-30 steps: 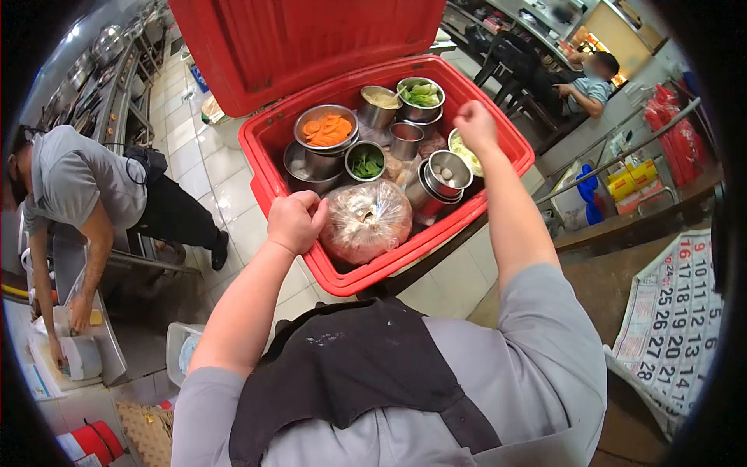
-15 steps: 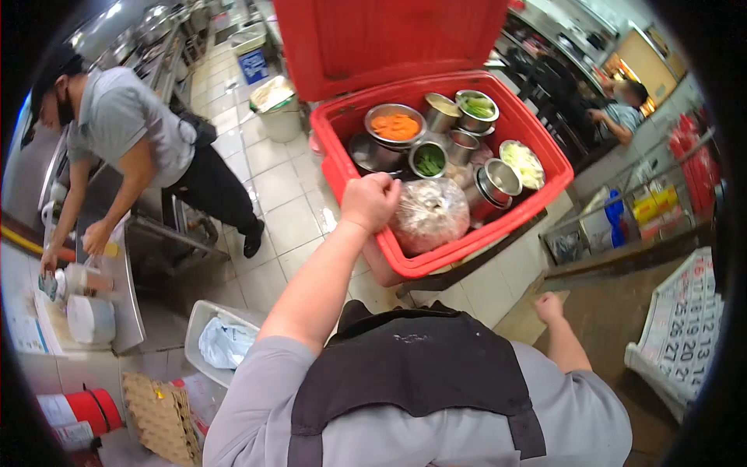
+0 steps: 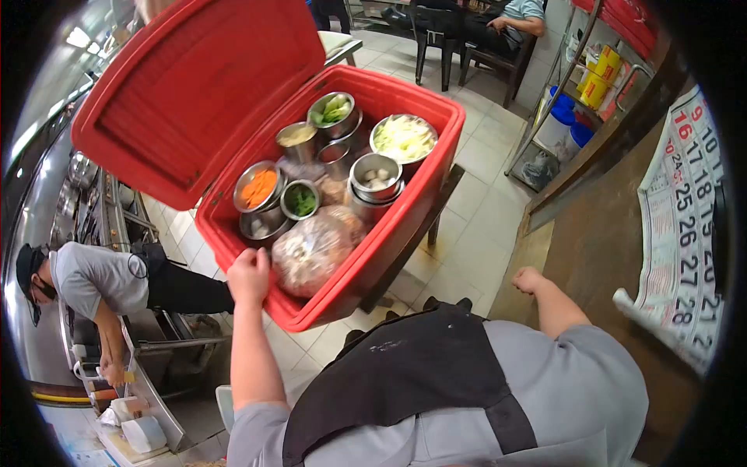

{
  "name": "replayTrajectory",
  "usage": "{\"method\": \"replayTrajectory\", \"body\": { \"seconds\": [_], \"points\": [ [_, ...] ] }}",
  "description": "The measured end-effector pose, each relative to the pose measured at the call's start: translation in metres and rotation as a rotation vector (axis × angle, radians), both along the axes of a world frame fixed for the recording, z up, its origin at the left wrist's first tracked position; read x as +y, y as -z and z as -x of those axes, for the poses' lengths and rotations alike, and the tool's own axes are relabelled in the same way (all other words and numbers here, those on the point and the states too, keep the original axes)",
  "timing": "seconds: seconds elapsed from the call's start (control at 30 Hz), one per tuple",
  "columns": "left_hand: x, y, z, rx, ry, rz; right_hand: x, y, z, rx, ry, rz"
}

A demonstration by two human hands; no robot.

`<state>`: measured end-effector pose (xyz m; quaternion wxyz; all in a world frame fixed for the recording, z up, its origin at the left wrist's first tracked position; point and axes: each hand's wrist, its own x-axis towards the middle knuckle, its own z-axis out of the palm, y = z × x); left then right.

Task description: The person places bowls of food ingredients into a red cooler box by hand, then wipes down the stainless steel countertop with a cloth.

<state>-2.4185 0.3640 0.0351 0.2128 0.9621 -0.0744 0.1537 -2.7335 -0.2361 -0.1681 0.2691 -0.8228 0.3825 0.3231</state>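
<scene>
A red cooler box (image 3: 405,257) stands in front of me with its red lid (image 3: 210,86) raised. My left hand (image 3: 249,276) is closed on the box's near left rim. Beside those fingers, inside the box, sits a clear plastic bag (image 3: 311,257) of pale food. Steel containers around it hold orange pieces (image 3: 258,188), dark green leaves (image 3: 299,200), green vegetables (image 3: 333,109), pale chopped vegetables (image 3: 405,138) and whitish pieces (image 3: 376,177). My right hand (image 3: 529,279) is curled into a fist at my right side, apart from the box, with nothing visible in it.
A co-worker (image 3: 109,284) leans over a steel counter on the left. On the right are a brown board (image 3: 591,257), a hanging calendar (image 3: 685,226) and a wire shelf (image 3: 537,148). A seated person (image 3: 521,23) and a black chair (image 3: 436,31) are at the back.
My view has turned, so the box now appears further left and tilted. My left hand stays on its rim. My right hand remains a fist at my side.
</scene>
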Motion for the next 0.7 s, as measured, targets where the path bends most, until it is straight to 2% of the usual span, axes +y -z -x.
{"method": "replayTrajectory", "body": {
  "seconds": [0.1, 0.17, 0.23, 0.27, 0.43, 0.53, 0.63, 0.7],
  "points": [
    [-0.004, 0.005, -0.004, -0.019, -0.053, 0.047, -0.047, 0.017, -0.018, -0.039, 0.180, -0.133],
    [0.003, 0.016, -0.010, -0.168, -0.143, -0.093, -0.069, 0.035, -0.017, -0.019, 0.271, -0.221],
    [0.005, 0.018, -0.013, -0.157, -0.324, -0.052, -0.093, 0.049, -0.026, 0.007, 0.355, -0.296],
    [0.006, 0.017, -0.013, -0.137, -0.362, -0.137, -0.100, 0.056, -0.032, 0.000, 0.338, -0.312],
    [0.010, 0.021, -0.025, -0.121, -0.449, -0.192, -0.131, 0.044, -0.094, -0.082, 0.203, -0.268],
    [0.012, 0.023, -0.031, -0.130, -0.454, -0.215, -0.153, 0.053, -0.129, -0.164, 0.226, -0.253],
    [0.014, 0.023, -0.038, -0.080, -0.495, -0.221, -0.181, 0.058, -0.143, -0.282, 0.001, -0.126],
    [0.008, 0.019, -0.041, -0.080, -0.555, -0.271, -0.205, 0.046, -0.142, -0.275, 0.052, -0.138]
  ]
}}
